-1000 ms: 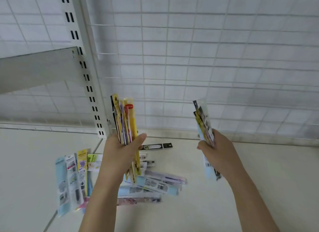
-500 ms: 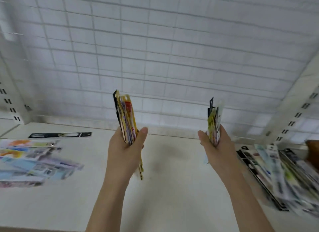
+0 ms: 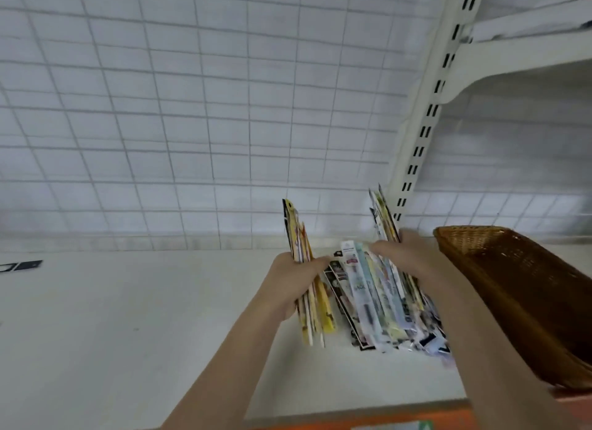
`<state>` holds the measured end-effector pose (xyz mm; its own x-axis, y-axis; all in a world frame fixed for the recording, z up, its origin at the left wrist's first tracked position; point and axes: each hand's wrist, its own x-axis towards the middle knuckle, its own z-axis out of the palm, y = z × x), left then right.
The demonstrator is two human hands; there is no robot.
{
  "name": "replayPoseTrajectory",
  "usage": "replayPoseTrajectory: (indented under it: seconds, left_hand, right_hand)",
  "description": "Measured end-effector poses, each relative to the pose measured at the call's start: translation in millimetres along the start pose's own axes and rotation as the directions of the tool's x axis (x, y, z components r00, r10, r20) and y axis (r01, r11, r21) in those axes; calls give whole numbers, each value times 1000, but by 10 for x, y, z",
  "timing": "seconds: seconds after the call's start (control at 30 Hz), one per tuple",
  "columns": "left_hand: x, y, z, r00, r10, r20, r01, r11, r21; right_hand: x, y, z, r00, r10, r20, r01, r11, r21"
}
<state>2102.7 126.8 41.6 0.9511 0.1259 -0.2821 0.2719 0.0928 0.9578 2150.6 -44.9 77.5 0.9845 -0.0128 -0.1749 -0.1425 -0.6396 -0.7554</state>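
1. Head view, centre of the frame: the left hand [image 3: 290, 285] has its fingers and thumb curled round a bundle of flat packets [image 3: 296, 234]. The bundle stands nearly upright, edge-on to the camera. Its yellow and black tops stick up above the hand, and its lower ends hang out below the palm, above the shelf [image 3: 128, 317].
2. Just right of centre: the right hand [image 3: 407, 256] grips a second, thinner bundle [image 3: 382, 215]. This one is also upright, and its tops lean slightly left in front of the slotted post [image 3: 426, 131]. The thumb points left and the fingers are wrapped behind the bundle, so their tips are hidden.
3. Between and below the two hands: a loose pile of packets [image 3: 368, 304] lies fanned out on the shelf. It is just under the right hand and just beside the lower end of the left bundle. I cannot tell whether either touches the pile.
4. Right side of the frame: a brown woven basket [image 3: 519, 279] sits tilted, just right of the right forearm and near the pile.
5. Upper half of the frame: a white wire grid [image 3: 192, 109] backs the shelf.
6. Far left edge: a black strip [image 3: 24, 265] lies flat on the shelf, well apart from the hands.
7. Bottom edge: the shelf's front edge shows as an orange band [image 3: 352, 418].
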Motion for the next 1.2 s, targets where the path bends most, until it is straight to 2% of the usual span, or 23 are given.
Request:
replayPoseTrajectory:
  seconds: [0.07, 0.2, 0.33, 0.47, 0.67, 0.77, 0.87, 1.03, 1.2]
  left_hand:
    - [144, -79, 126, 1000, 2, -28, 1, 995, 101]
    - [318, -247, 198, 984, 58, -170, -5, 955, 298]
    - [333, -358, 259, 970, 67, -235, 28, 924, 382]
    - [361, -368, 356, 950, 91, -300, 115, 789, 603]
    - [359, -359, 428, 962, 124, -243, -24, 926, 378]
    - [321, -336, 336, 962, 134, -237, -55, 948, 314]
    - [235, -312, 97, 951, 186, -247, -97, 937, 334]
    - [-38, -359, -651, 853, 299, -428, -119, 910, 397]
    - [-443, -506, -1656, 713, 386, -585, 12, 828, 561]
  right_hand:
    - [37, 39, -100, 1000, 4, 18, -4, 1000, 6]
    - [123, 146, -76, 999, 40, 19, -41, 999, 33]
    - [198, 256, 103, 1000, -10, 3, 10, 997, -80]
    - [228, 301, 213, 995, -60, -74, 43, 976, -213]
    - [166, 276, 180, 988, -128, -92, 87, 929, -360]
    - [102, 200, 203, 977, -199, -79, 147, 891, -429]
    - [48, 67, 321, 953, -290, -82, 223, 862, -456]
    - [-102, -207, 780, 900, -424, -98, 360, 852, -379]
    - [-283, -438, 1512, 887, -461, 18, 445, 844, -299]
